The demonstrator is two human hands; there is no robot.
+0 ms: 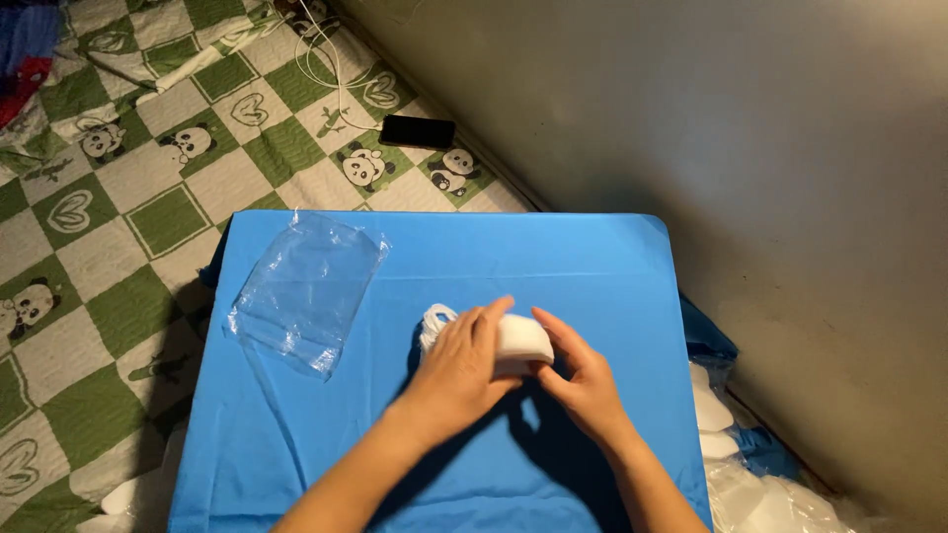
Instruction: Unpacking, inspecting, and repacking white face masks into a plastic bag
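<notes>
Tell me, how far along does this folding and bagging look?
Looks early. In hand: the left hand and right hand press a folded white face mask on the blue cloth-covered table. Left: the clear plastic bag lies flat and unfilled beside them. More white pieces wait off the table's right edge. Nothing looks packed.

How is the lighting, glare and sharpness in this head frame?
Head view: warm, dim light; the hands, left and right, cast a dark shadow on the blue cloth; the clear plastic bag shows soft glare; the white folded piece is bright but readable; edges look sharp, with slight wide-angle bending.
</notes>
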